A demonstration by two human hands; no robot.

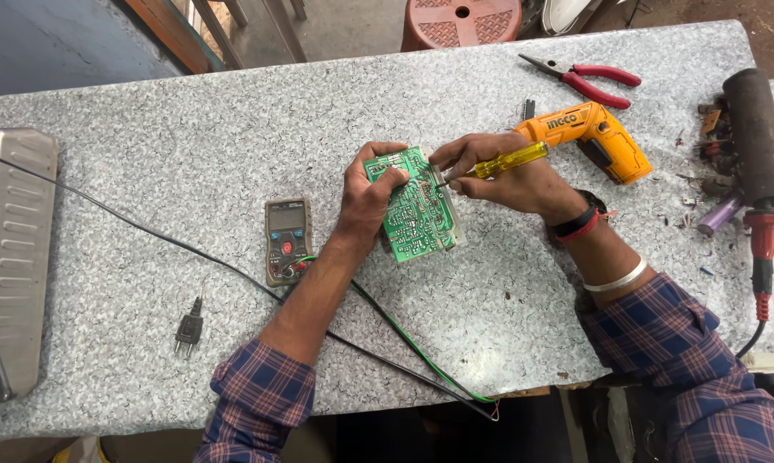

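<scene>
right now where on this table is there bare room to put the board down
Bare tabletop runs along the far side, and between the meter and the metal case. Another patch lies near the edge under the right hand. The right end by the drill, pliers and soldering iron is crowded.

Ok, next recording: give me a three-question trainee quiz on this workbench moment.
1. True or false: the right hand holds the orange cordless screwdriver.
2. What does the left hand grip?
3. Which lies nearest the multimeter? A) red-handled pliers B) two-pin plug C) soldering iron

Key:
1. False; it holds a yellow-handled screwdriver, tip at the board.
2. The green circuit board.
3. B
</scene>
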